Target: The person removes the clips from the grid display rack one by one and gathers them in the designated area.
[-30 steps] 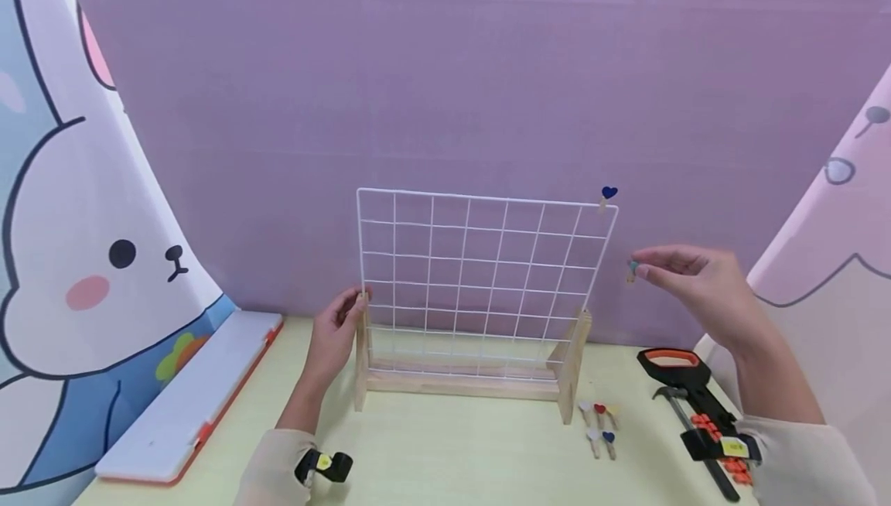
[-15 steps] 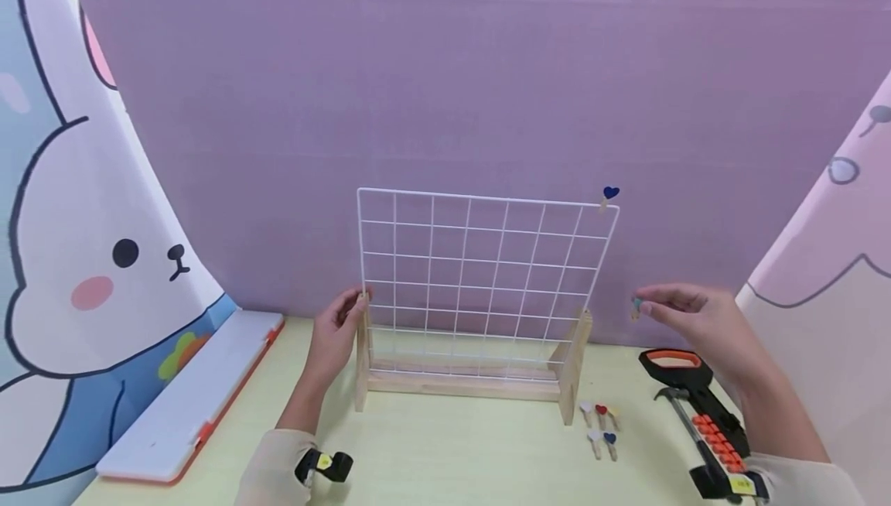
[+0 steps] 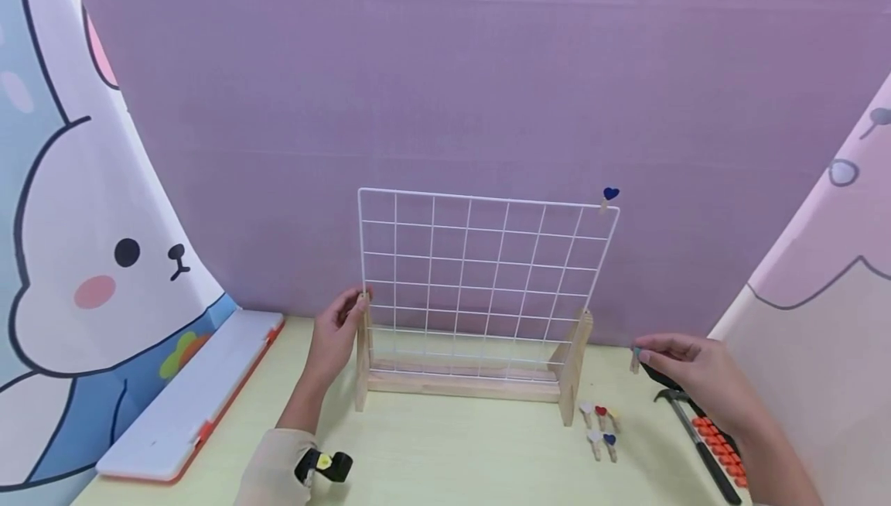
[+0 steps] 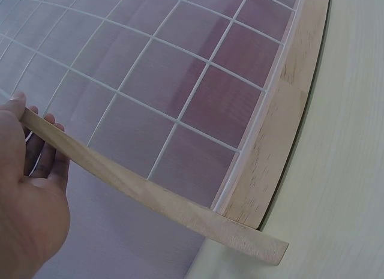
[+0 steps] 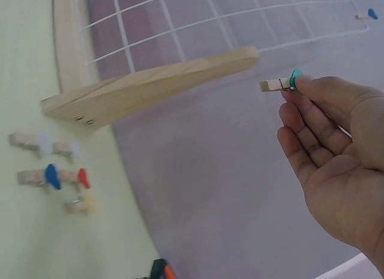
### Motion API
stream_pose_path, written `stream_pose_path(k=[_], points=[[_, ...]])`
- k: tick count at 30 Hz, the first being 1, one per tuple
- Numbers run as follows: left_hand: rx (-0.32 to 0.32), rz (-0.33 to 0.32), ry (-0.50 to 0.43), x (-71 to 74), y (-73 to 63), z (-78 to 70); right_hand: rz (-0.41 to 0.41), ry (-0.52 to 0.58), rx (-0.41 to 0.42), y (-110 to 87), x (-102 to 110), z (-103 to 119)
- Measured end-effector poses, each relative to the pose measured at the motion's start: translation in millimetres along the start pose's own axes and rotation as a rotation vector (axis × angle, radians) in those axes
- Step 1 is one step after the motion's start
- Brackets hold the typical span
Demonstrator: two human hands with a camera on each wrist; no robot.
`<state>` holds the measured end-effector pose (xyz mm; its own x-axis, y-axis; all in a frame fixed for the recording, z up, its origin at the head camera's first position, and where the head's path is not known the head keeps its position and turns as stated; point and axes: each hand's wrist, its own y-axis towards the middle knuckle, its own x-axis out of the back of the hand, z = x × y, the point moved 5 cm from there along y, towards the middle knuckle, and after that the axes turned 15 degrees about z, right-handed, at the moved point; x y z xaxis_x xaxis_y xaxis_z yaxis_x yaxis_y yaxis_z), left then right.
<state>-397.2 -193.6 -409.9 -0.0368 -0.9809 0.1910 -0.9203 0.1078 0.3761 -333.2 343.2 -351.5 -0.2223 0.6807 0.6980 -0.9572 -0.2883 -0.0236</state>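
Observation:
A white wire grid panel stands in a wooden stand. My left hand grips the top of the stand's left upright, thumb on one side and fingers on the other. At the grid's top right corner a clothespin with a dark blue heart is clipped. Right of the stand, my right hand pinches a small wooden clothespin with a green heart between thumb and forefinger, held in the air. Several heart clothespins lie on the table beside the right upright, with white, red, yellow and blue hearts.
A hammer lies at the table's right side, beside a black tool with orange pieces, partly behind my right arm. A long white case with a red edge lies at the left. A purple cloth backdrop hangs behind the table.
My right hand has come down from beside the grid towards the table, still pinching the green-heart clothespin. The left hand stays at the upright, and the grid has not visibly moved.

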Motion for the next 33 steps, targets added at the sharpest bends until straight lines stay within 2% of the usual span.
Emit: stream_pose_path(k=[6,12,18,24,33], points=[[-0.014,-0.001,0.002,0.4,0.5,-2.3,-0.023,0.003,-0.032,-3.5,-13,-16],[-0.033,-0.007,0.001,0.4,1.5,-1.0,-0.032,0.111,-0.002,-4.5,-30,-40],[-0.028,-0.008,0.007,-0.4,1.3,0.5,0.039,0.217,-0.133,-7.3,-50,-69],[-0.025,-0.003,-0.002,-1.1,1.6,0.6,0.045,0.275,-0.210,-11.7,-68,-89],[-0.026,-0.001,0.002,-1.1,1.1,-1.2,0.050,0.225,-0.235,-9.1,-81,-109]])
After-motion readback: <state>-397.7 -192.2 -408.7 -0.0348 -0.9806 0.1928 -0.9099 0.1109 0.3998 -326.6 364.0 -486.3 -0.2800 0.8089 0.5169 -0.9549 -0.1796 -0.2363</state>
